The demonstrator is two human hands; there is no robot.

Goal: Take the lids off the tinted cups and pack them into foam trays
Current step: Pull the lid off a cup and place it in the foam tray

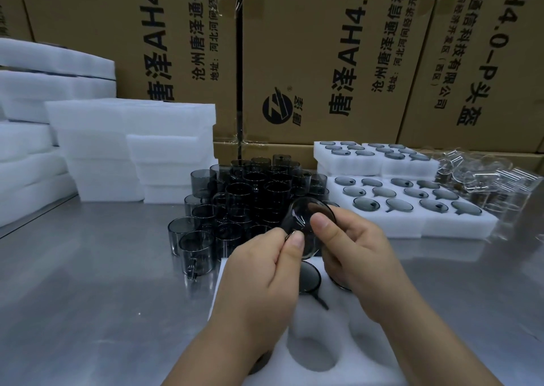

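Observation:
Both hands hold one tinted cup with a clear domed lid (306,213) over a white foam tray (312,321) near me. My left hand (265,271) pinches the lid's lower left edge between thumb and fingers. My right hand (353,253) grips the cup, thumb on the lid's face. Below them, one tinted cup (309,276) sits in a tray slot, and other slots are hollow. A cluster of tinted cups (250,197) stands just behind.
Filled foam trays (412,206) lie at the right, with clear glass pieces (485,179) beyond them. Stacks of blank foam (132,147) stand at the left. Cardboard boxes (323,62) wall off the back. The steel table (88,282) stretches left.

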